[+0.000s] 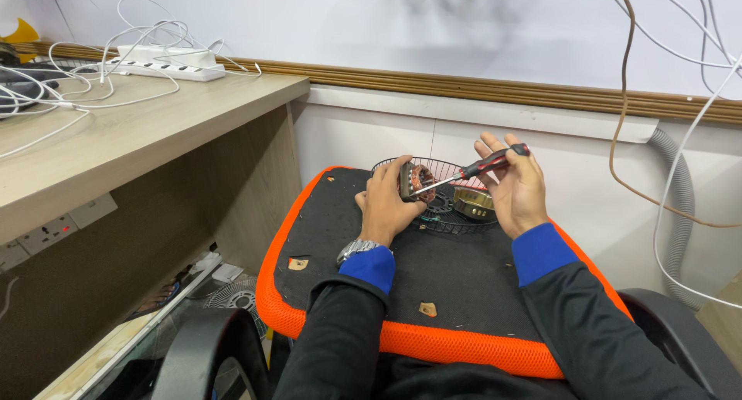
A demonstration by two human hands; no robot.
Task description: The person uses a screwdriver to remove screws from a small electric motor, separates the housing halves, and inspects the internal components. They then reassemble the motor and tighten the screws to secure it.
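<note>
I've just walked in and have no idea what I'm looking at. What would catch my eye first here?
Most striking is the black chair seat with its bright orange rim in the middle, used as a work surface. On it, the left hand holds a small motor part with copper windings, while the right hand points a red-and-black screwdriver at it, with a wire fan guard behind. On the wooden desk at left lies a white power strip amid tangled cables.

A white wall (433,29) with a wooden trim strip (464,85) stands far — a light wooden desk (139,129) is at left.
</note>
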